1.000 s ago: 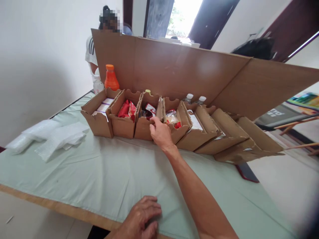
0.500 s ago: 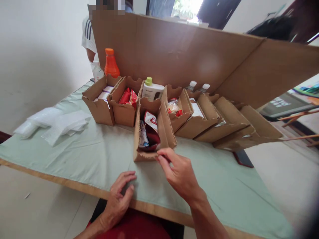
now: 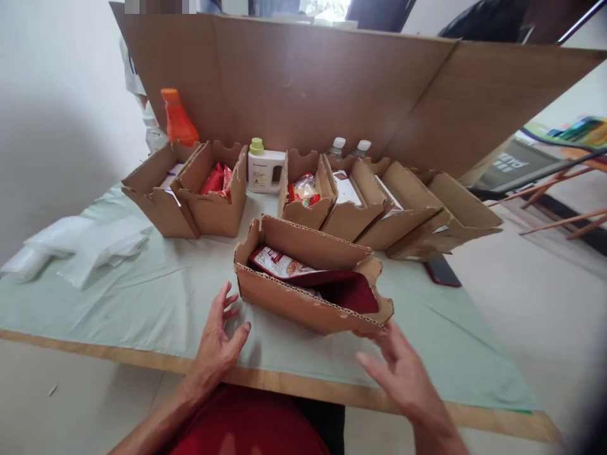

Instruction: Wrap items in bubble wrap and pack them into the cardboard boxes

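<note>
A cardboard bin (image 3: 303, 306) lies turned sideways in front of me on the green cloth. Inside it are a printed packet (image 3: 284, 262) and a dark red bag (image 3: 353, 291). My right hand (image 3: 398, 370) is at the bin's right end, fingers spread with the fingertips at its lower corner; whether they press on it is hard to tell. Off the bin's left end, my left hand (image 3: 220, 335) is open with fingers apart and nothing in it.
Behind stand more cardboard bins (image 3: 211, 212) with packets, and a white bottle with a green cap (image 3: 265, 169). An orange bottle (image 3: 179, 120) is by the tall cardboard panel (image 3: 308, 82). Plastic bags (image 3: 95, 243) lie at left, a dark flat object (image 3: 442, 270) at right.
The bin has swung from pointing away from me to lying crosswise, its near end now at right. My right hand has moved right and opened from its pinch; my left hand has risen slightly.
</note>
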### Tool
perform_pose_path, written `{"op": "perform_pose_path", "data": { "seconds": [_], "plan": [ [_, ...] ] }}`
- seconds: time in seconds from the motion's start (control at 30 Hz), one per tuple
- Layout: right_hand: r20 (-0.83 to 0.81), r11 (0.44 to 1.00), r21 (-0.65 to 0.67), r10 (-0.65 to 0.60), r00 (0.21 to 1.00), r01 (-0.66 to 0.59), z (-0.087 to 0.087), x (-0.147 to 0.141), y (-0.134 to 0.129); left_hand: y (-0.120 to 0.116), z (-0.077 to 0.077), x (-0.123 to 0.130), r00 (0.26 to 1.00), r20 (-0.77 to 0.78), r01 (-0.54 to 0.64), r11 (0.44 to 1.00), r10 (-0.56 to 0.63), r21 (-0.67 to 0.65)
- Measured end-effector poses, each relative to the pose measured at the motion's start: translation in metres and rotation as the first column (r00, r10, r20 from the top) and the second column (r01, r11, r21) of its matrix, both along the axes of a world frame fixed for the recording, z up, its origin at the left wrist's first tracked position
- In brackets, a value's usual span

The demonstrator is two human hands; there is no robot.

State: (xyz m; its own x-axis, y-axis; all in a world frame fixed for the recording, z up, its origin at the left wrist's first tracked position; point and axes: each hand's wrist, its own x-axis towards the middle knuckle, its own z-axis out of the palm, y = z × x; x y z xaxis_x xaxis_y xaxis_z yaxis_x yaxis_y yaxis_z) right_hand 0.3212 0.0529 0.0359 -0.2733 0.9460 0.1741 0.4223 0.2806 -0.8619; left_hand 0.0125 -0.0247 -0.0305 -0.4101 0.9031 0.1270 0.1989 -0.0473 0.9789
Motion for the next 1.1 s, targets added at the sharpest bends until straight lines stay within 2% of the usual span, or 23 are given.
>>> {"op": "perform_pose_path", "data": {
  "seconds": [0.1,0.23,0.43,0.57,0.73,0.83,0.97,1.1],
  "plan": [
    [0.119,0.995,-0.025,-0.088,0.989,0.092,-0.021,-0.018,0.002,0.01,-0.002,0.005,0.999,0.032,0.031,0.999,-0.03,-0.036],
    [0.086,0.982,-0.018,-0.186,0.979,0.189,-0.028,-0.033,0.026,0.027,-0.003,0.017,0.997,0.057,0.056,0.998,-0.055,-0.013],
    [-0.007,0.98,0.033,-0.195,0.981,0.195,-0.035,-0.031,0.082,0.075,-0.003,0.033,0.992,0.039,0.115,0.992,-0.117,0.048],
    [0.01,0.973,0.08,-0.216,0.976,0.215,-0.05,-0.036,0.1,0.098,-0.01,0.035,0.993,0.029,0.114,0.991,-0.117,0.076],
    [0.08,0.967,0.082,-0.246,0.966,0.239,-0.071,-0.038,0.098,0.097,-0.028,0.034,0.995,-0.001,0.103,0.994,-0.103,0.047],
    [0.106,0.96,0.097,-0.272,0.956,0.263,-0.077,-0.036,0.101,0.095,-0.036,0.034,0.993,-0.082,0.087,0.996,-0.084,0.032],
    [0.132,0.954,0.109,-0.294,0.947,0.281,-0.079,-0.035,0.106,0.098,-0.038,0.034,0.976,-0.195,0.098,0.995,-0.092,0.02],
    [0.16,0.948,0.109,-0.315,0.936,0.301,-0.081,-0.035,0.11,0.102,-0.034,0.033,0.97,-0.221,0.104,0.994,-0.097,0.022]
  ]
}}
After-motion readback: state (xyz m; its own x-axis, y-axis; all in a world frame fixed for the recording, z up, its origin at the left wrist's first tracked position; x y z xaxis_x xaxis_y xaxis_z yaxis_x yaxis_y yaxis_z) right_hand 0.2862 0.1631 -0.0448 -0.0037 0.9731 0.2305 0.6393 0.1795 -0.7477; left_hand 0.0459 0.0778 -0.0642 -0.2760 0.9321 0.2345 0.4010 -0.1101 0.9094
